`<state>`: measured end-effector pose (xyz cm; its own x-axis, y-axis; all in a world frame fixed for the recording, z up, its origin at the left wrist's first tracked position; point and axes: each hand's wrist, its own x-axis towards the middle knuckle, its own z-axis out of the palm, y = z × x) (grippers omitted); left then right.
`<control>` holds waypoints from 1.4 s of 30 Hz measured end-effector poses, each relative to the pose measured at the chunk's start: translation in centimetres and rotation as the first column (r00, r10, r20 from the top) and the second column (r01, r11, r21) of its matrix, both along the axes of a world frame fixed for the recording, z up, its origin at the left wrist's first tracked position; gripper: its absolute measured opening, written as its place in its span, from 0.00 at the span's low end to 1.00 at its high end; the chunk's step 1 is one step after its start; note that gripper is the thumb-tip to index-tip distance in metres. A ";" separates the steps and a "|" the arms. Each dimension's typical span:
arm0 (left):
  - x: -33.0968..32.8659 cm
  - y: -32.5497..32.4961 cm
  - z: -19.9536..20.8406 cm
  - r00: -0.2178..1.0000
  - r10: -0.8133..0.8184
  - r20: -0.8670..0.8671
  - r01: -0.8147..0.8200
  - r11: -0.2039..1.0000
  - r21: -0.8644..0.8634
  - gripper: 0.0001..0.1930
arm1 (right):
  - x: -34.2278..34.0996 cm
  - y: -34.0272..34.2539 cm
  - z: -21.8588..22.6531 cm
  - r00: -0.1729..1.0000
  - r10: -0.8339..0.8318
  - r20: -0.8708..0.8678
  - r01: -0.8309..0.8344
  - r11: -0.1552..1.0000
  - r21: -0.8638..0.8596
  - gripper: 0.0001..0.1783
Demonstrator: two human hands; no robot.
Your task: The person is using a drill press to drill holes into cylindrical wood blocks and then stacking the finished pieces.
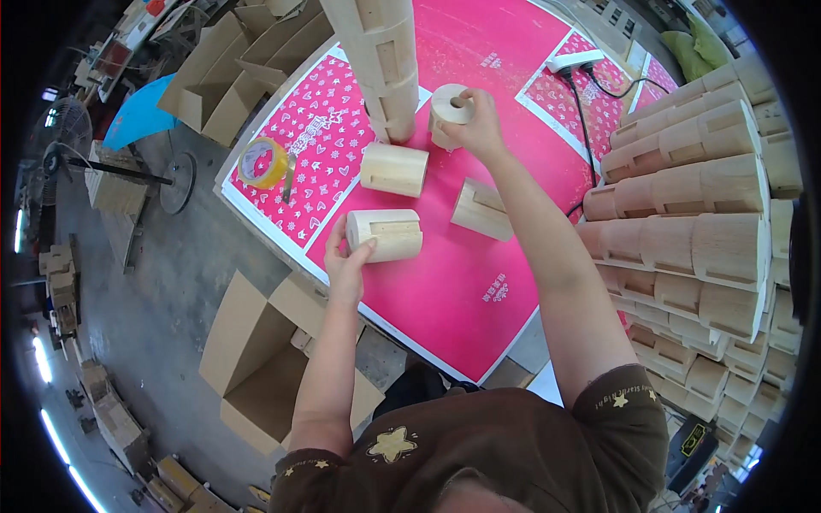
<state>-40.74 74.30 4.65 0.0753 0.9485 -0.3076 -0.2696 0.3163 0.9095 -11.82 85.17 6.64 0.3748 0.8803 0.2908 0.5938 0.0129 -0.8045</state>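
My left hand (345, 267) is closed round the left end of a pale wooden cylinder (392, 235) lying on its side on the pink table covering (428, 303). Farther off, the fingers of my right hand (481, 128) grip an upright wooden cylinder (445, 104), whose top shows a round hole. Two more cylinders lie loose between my hands: one (394, 169) just beyond the left-hand piece, the other (481, 209) under my right forearm, which partly covers it. Close to the right-hand piece rises a tall column of stacked wooden cylinders (389, 81).
A roll of yellow tape (263, 162) rests near the table's left edge. A white power strip (575, 60) with black cables sits at the far right. Rows of wooden cylinders (684, 201) are piled along the right. An open cardboard box (256, 376) stands below left; more boxes (227, 81) are behind.
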 end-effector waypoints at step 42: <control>18.6 11.9 13.3 0.148 0.301 -0.942 0.676 0.664 0.318 0.26 | 5.8 -14.9 11.7 0.835 0.013 -0.550 0.097 0.980 0.171 0.46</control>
